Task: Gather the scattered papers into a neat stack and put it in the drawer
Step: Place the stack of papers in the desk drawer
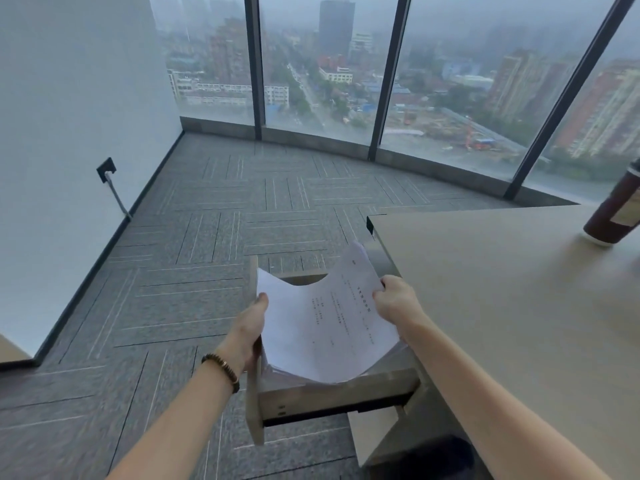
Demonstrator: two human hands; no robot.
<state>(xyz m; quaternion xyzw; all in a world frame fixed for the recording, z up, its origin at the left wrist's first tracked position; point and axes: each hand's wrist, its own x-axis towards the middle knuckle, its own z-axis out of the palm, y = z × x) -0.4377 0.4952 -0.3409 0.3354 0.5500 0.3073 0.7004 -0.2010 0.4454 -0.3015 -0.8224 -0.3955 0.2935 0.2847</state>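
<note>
A: Grey carpet tiles [194, 271] underfoot, and the desk [502, 306] at the right. What's nearest?

B: The open drawer [332, 389], pulled out from the desk's side. The stack of papers [325, 327] sags into it in a U.

A: Held how?

B: The left hand [251, 329] pinches the left edge, thumb on top; the right hand [396, 299] grips the right edge, fingers curled round it.

A: So the step?

B: I'd say gathering is done and the stack is going in. Next it needs lowering flat, then both hands letting go.

A: Beyond?

B: A dark bottle [614, 211] on the desk, then tall windows [329, 71] over a hazy city.
</note>
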